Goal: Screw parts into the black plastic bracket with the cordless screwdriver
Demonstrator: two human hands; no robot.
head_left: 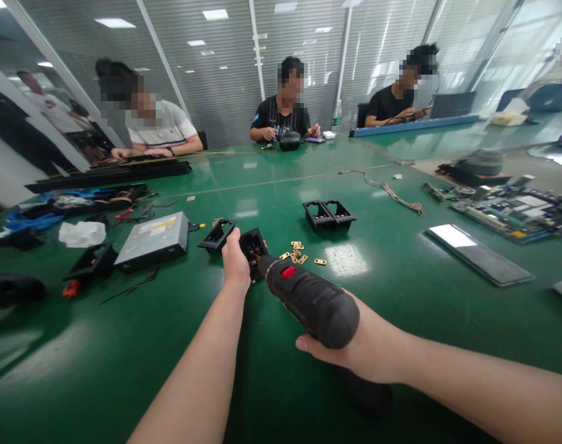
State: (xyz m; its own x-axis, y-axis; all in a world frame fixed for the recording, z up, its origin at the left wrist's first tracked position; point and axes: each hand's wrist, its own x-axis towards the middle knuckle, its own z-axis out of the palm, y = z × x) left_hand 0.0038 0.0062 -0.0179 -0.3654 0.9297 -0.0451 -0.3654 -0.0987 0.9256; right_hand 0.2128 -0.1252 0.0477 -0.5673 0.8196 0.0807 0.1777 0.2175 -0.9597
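My left hand (pixel 237 262) is closed on a black plastic socket housing (pixel 252 242), tilted up, with brass-coloured parts inside it. In my right hand (pixel 355 345) is a black cordless drill (pixel 308 296) with a red switch on top. Its front end points into the housing; the tip is hidden there, so contact cannot be made out. Just right of the housing lie several small brass plates (pixel 297 253) with holes. Another black housing (pixel 217 235) sits to the left of my left hand, and a black double housing (pixel 329 214) stands farther back.
On the left are a silver disc drive (pixel 153 240), a crumpled white tissue (pixel 82 234) and another black housing (pixel 92 262). To the right lie a dark flat panel (pixel 479 254), circuit boards (pixel 516 209) and a cord (pixel 401 198). Several people sit across the green table (pixel 262 394).
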